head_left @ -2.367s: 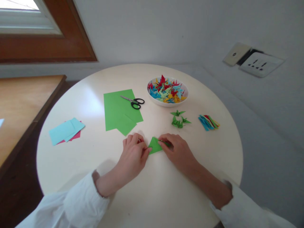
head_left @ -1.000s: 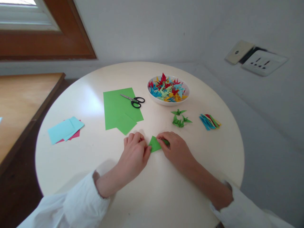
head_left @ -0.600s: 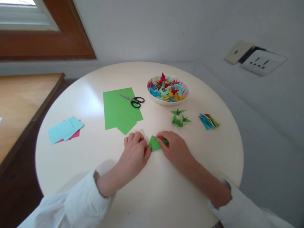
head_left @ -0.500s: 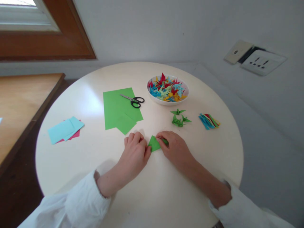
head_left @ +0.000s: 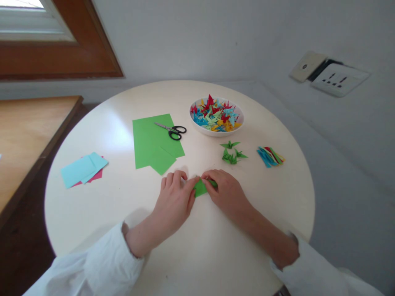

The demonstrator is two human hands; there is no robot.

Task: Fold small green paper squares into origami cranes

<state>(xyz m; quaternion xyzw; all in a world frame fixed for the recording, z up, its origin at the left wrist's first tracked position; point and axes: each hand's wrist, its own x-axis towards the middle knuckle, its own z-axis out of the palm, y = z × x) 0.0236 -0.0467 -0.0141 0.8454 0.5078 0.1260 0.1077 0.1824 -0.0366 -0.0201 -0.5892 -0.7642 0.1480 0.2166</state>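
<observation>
Btwn L hand (head_left: 174, 197) & R hand (head_left: 226, 191) on the tabletop (head_left: 212, 246), folded green paper (head_left: 200, 189) is held by both, fingers pinched narrow, a L fingertip (head_left: 196, 180) having been moved to the top corner beside the R fingertips (head_left: 205, 181), so fold work is apparently centred there.
</observation>
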